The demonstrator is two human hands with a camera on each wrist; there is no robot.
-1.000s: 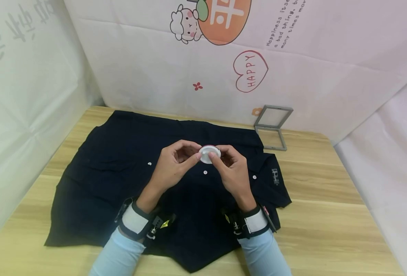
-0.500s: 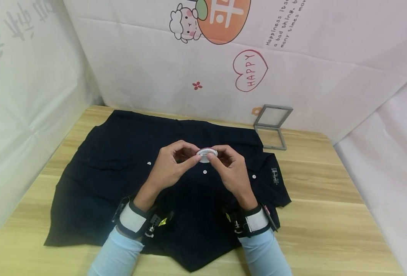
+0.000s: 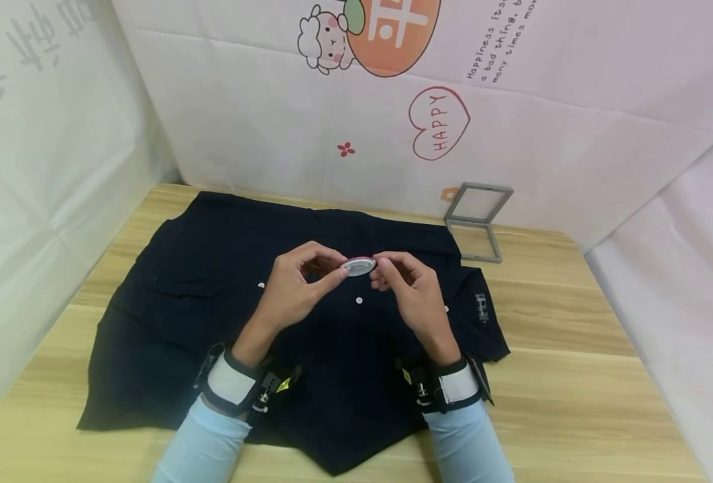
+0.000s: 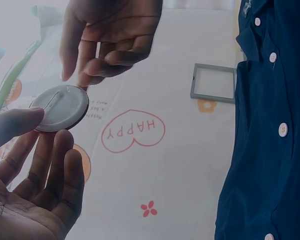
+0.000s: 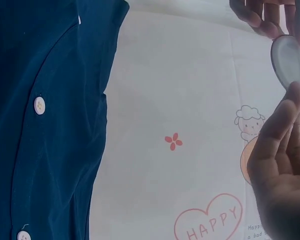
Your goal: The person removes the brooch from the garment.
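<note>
A round button badge [image 3: 358, 267] is held in the air over a dark navy shirt [image 3: 211, 282]. Its pale back, with a thin metal pin, shows in the left wrist view, and a reddish rim shows along its far edge. My left hand [image 3: 296, 282] pinches the badge from the left, thumb on the back and fingers behind. At the opposite edge, the thumb and forefinger of my right hand [image 3: 413, 288] are close together at the rim, its other fingers curled. In the right wrist view the badge [image 5: 287, 60] is seen tilted, with right fingertips overlapping its lower edge.
The shirt lies spread over the wooden table [image 3: 573, 335], its white buttons facing up. A grey hinged frame [image 3: 483, 221] stands opened at the back right, against a printed white cloth [image 3: 241, 100]. White cloth also hangs at both sides.
The badge has tipped to a flatter angle in the head view and shifted slightly left. My right thumb has slid off its back to the right edge, and the right hand has moved slightly right.
</note>
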